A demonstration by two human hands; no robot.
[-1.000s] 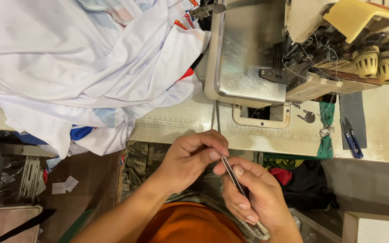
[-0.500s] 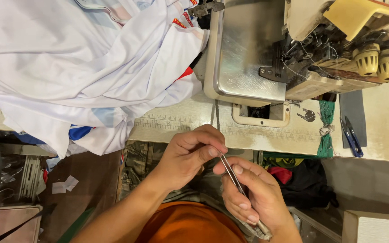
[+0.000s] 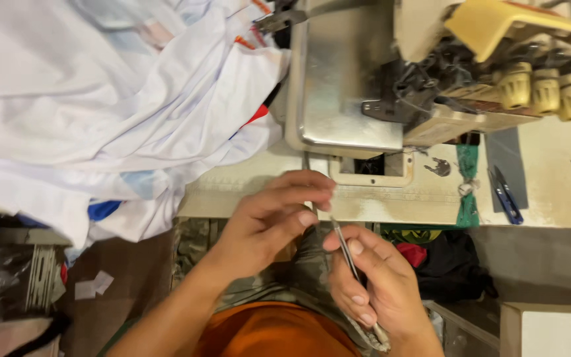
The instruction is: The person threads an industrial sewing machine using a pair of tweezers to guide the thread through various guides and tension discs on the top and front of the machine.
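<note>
Below the front edge of the sewing table (image 3: 550, 205), over the person's lap, the two bare hands are meeting. The right hand (image 3: 375, 291) is closing around a thin pair of metal tweezers (image 3: 350, 259), pinching the shaft between thumb and fingers so that the pointed end is aiming up and to the left, toward the other hand. The left hand (image 3: 269, 221) is curling its fingers inward, with the thumb and forefinger coming together right at the tweezer tip; whether something fine, such as a thread, is caught between them is too small to tell. A thin grey strand or rod (image 3: 306, 162) is hanging from the machine's edge down toward the left fingers.

Beyond the hands, an overlock sewing machine (image 3: 345, 86) with a shiny metal plate is sitting on the table, a row of yellowish tension knobs (image 3: 543, 89) lining its right side. A heap of white cloth (image 3: 100, 106) with blue and red patches is spilling off the table to the left of the machine. Blue thread snips (image 3: 505, 196) are lying on the table to the right, well apart from both hands. An orange garment (image 3: 279, 334) is covering the person's lap.
</note>
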